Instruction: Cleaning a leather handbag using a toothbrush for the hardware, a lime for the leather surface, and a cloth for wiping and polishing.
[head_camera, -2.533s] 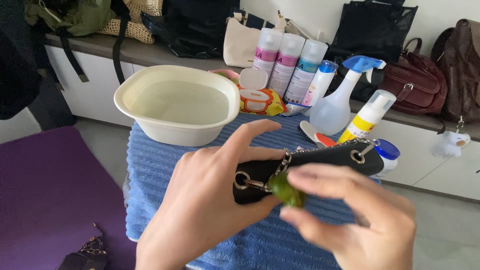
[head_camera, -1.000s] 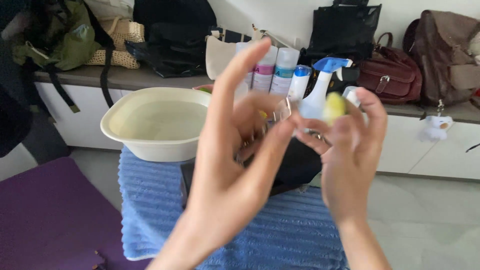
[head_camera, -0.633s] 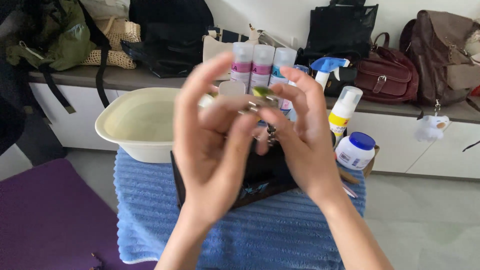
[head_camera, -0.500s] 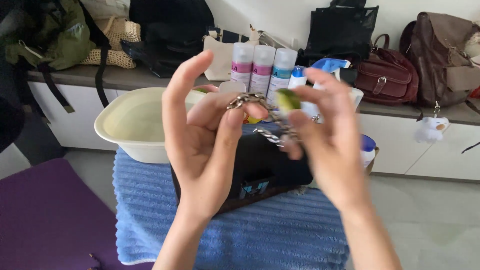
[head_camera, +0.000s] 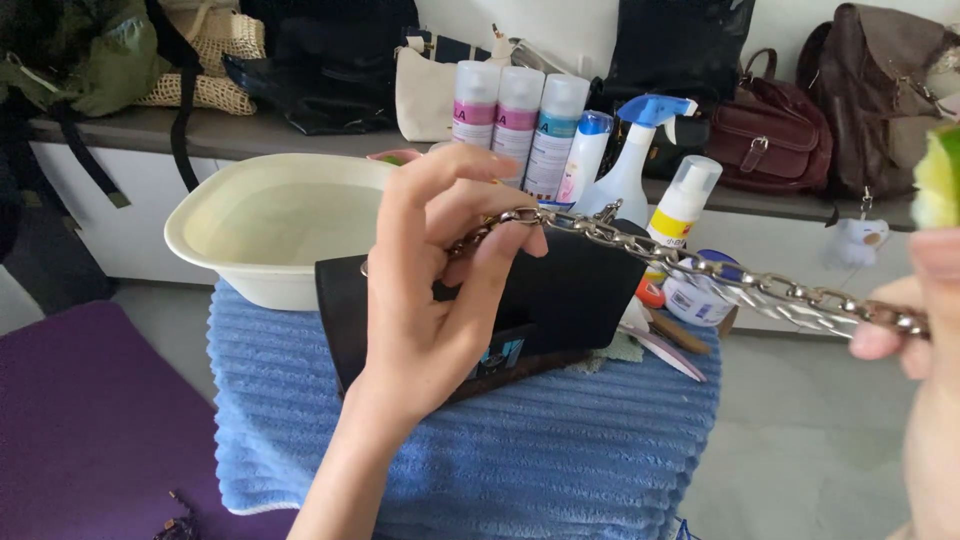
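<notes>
My left hand (head_camera: 430, 290) holds a small black bag (head_camera: 560, 290) up in front of me, its fingers pinching one end of the bag's metal chain strap (head_camera: 700, 270). The chain runs taut to the right edge of the view. There my right hand (head_camera: 925, 310) grips its far end and also holds a yellow-green sponge (head_camera: 938, 178) between the fingertips. The bag hangs above a table covered with a blue ribbed towel (head_camera: 520, 450).
A cream basin (head_camera: 230, 250) with water sits at the towel's back left. Several spray cans (head_camera: 520, 125), a blue-topped spray bottle (head_camera: 640, 165), a pump bottle (head_camera: 682, 205) and a jar stand behind the bag. Handbags line the shelf (head_camera: 160, 130) behind. A purple mat (head_camera: 90, 420) lies lower left.
My hands were close together at the chain near the bag. My right hand has since pulled away to the right, stretching the chain out straight, sponge still in it.
</notes>
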